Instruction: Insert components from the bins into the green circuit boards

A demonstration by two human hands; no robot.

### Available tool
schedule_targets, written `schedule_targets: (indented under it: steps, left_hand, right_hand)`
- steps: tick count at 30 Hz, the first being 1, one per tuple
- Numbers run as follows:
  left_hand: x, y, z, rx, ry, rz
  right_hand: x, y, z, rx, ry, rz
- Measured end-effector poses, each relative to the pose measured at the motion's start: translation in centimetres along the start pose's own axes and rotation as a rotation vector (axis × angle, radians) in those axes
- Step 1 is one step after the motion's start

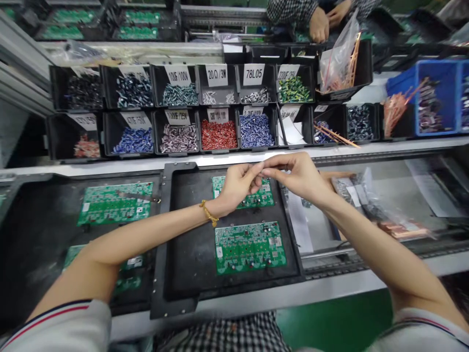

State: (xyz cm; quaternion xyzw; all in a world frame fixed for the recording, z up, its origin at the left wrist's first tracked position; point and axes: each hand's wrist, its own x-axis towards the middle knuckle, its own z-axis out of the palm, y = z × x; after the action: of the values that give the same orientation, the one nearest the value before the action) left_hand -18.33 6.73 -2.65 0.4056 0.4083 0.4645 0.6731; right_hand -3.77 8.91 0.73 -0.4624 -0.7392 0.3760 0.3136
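My left hand (240, 186) and my right hand (298, 175) meet fingertip to fingertip above a black tray (186, 244). Both are pinched closed; whatever lies between the fingertips is too small to make out. Under my left hand, the upper green circuit board (262, 196) is partly covered. A second circuit board (251, 248) lies fully visible below it in the same tray. Both boards carry small parts along their lower edges.
Behind the tray stand two rows of labelled black bins with small components, such as red capacitors (219, 135) and blue capacitors (256, 131). Another tray with circuit boards (115, 203) lies left. Bagged parts (362, 195) lie right. Across the line, a co-worker's hands (324, 22) show.
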Motion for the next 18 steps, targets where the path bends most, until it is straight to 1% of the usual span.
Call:
schedule_targets:
  steps: [2, 3, 6, 8, 9, 11, 13, 18]
  left_hand:
    - [-0.2, 0.5, 0.2, -0.066, 0.033, -0.083]
    - [-0.4, 0.7, 0.3, -0.114, 0.056, -0.146]
    - [-1.3, 1.2, 0.3, -0.269, 0.165, -0.383]
    - [-2.1, 1.2, 0.3, -0.310, 0.222, -0.511]
    - [-2.6, 1.0, 0.2, -0.308, 0.227, -0.551]
    - [-3.4, 0.6, 0.2, -0.282, 0.183, -0.603]
    - [-4.1, 0.0, 0.2, -0.252, 0.131, -0.621]
    - [-4.4, -0.5, -0.1, -0.193, 0.096, -0.566]
  right_hand:
    - [-0.2, -0.3, 0.0, -0.088, 0.012, -0.035]
    - [-0.2, -0.3, -0.1, -0.148, 0.019, -0.059]
    - [0.1, 0.8, -0.9, -0.423, 0.000, -0.164]
    - [0.7, 2.4, -1.4, -0.613, -0.098, -0.237]
    - [1.1, 3.2, -1.6, -0.668, -0.178, -0.265]
    - [1.8, 4.8, -1.6, -0.699, -0.327, -0.308]
    - [2.2, 5.8, -1.3, -0.702, -0.401, -0.339]
    - [2.4, 6.3, -0.4, -0.729, -0.407, -0.384]
